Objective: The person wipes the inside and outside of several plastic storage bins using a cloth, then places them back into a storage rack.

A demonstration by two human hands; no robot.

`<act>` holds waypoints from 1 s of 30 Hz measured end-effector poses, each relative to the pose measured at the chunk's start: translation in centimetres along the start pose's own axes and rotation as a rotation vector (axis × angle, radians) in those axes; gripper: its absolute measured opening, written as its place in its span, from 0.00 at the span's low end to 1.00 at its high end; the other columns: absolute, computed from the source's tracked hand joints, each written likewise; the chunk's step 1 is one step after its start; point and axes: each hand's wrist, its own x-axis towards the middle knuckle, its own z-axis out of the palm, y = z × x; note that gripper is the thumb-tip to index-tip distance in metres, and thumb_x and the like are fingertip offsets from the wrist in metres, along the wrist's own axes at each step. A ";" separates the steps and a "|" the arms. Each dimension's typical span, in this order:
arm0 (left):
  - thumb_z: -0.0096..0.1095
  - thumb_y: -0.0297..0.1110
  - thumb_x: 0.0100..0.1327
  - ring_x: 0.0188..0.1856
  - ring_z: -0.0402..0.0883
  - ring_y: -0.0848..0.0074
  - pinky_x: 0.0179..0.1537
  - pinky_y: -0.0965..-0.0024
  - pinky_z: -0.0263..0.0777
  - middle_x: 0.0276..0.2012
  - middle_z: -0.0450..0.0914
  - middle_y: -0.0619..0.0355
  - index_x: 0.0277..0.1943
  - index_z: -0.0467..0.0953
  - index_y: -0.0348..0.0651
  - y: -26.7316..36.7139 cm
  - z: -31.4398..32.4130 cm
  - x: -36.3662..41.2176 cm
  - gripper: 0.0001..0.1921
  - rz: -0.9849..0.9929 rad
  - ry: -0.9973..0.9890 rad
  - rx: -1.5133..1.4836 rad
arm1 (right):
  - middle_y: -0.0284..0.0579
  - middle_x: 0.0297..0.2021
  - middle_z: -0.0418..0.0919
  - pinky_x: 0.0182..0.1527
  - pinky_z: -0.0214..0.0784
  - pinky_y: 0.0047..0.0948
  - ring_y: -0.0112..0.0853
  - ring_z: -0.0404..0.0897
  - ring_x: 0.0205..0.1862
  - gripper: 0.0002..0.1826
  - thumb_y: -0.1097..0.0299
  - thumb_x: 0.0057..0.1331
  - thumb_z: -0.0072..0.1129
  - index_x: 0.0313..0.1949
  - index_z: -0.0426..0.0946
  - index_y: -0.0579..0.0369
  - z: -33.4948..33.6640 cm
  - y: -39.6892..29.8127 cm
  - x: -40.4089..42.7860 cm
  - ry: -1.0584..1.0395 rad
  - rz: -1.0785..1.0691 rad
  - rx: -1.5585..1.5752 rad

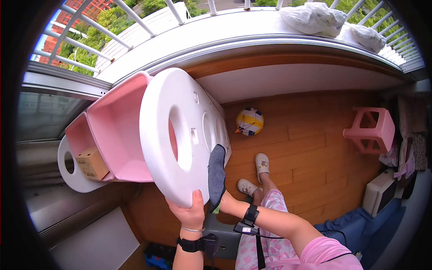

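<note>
My left hand (189,211) grips the lower rim of a white plastic side panel (158,135), thumb on its outer face. The panel has a long oval cutout and belongs to a storage rack with pink bins. A dark grey cloth (217,170) with a black edge and a green tab lies against the panel's outer face. My right hand (226,202) is at the cloth, which covers its fingers. Behind the panel sits a large pink plastic bin (118,128); no contents show in its visible part.
A cardboard box (91,164) sits in a smaller pink bin (79,131) at left. On the wooden floor are a volleyball (249,121) and a pink plastic stool (374,130). A grey seat (219,236) is below my hands. Wrapped bundles (314,18) rest on the sill by white railings.
</note>
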 end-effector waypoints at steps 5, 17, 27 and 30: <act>0.68 0.35 0.59 0.55 0.74 0.66 0.58 0.64 0.65 0.54 0.73 0.49 0.60 0.65 0.29 -0.8 0.0 -0.6 0.30 -0.011 -0.031 0.041 | 0.59 0.68 0.60 0.72 0.41 0.53 0.58 0.53 0.70 0.32 0.60 0.64 0.57 0.66 0.65 0.57 -1.4 -8.0 3.1 -0.163 -0.134 -0.088; 0.64 0.35 0.61 0.60 0.71 0.63 0.61 0.63 0.64 0.59 0.70 0.46 0.66 0.59 0.27 -1.5 0.3 -1.1 0.34 0.025 0.049 0.047 | 0.62 0.69 0.59 0.73 0.43 0.42 0.54 0.53 0.73 0.27 0.73 0.67 0.47 0.66 0.63 0.63 -1.5 5.1 0.9 0.238 -0.068 -0.067; 0.62 0.34 0.59 0.59 0.72 0.60 0.61 0.61 0.65 0.60 0.69 0.43 0.66 0.57 0.25 -2.0 1.0 -1.5 0.35 0.051 0.093 0.075 | 0.62 0.68 0.59 0.73 0.44 0.42 0.59 0.53 0.71 0.26 0.70 0.69 0.45 0.66 0.62 0.62 -4.9 -7.6 12.7 0.082 -0.337 -0.157; 0.61 0.34 0.58 0.60 0.72 0.60 0.61 0.62 0.65 0.60 0.69 0.43 0.66 0.58 0.25 -2.3 0.3 -1.6 0.36 0.021 0.125 0.078 | 0.62 0.70 0.56 0.74 0.40 0.43 0.57 0.51 0.72 0.27 0.68 0.70 0.42 0.68 0.60 0.63 -3.9 -6.0 13.0 0.068 -0.220 -0.096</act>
